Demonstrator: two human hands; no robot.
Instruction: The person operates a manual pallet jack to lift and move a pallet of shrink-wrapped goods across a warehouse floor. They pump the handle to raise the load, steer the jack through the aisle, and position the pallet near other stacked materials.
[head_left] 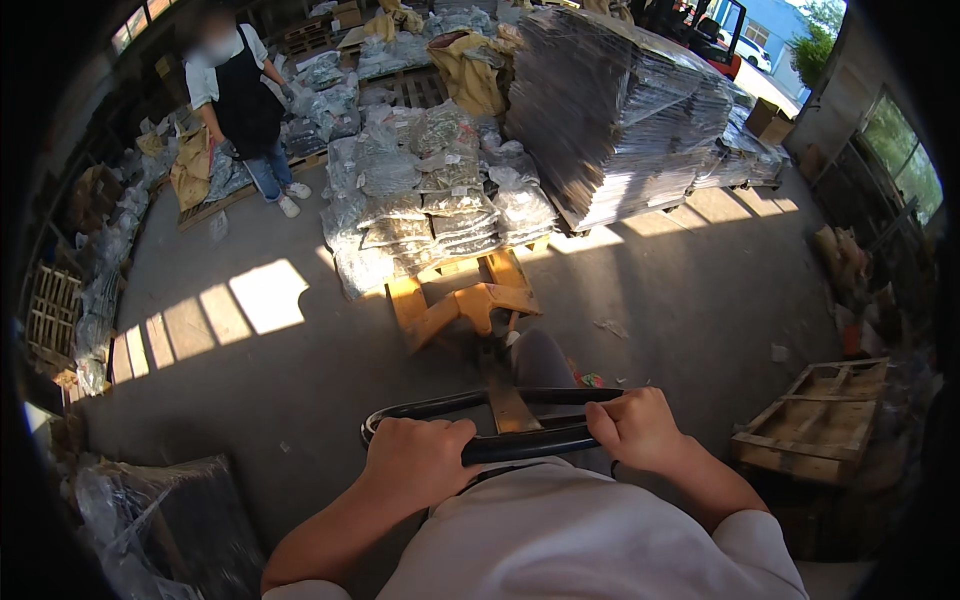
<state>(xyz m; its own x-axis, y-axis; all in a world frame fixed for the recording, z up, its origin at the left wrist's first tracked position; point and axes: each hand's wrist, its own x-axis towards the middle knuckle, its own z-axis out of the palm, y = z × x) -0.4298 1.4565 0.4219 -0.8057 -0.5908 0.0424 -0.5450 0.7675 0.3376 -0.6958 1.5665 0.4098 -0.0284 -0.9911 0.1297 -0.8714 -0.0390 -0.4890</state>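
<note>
While I monitor the head view, left hand (415, 460) is closed around the left side of the black loop handle (530, 446); right hand (635, 430) grips its right side. Handle lies just before the white shirt (580, 530); yellow pallet jack (490, 298) beyond, at stacked plastic bags (430, 190).
</note>
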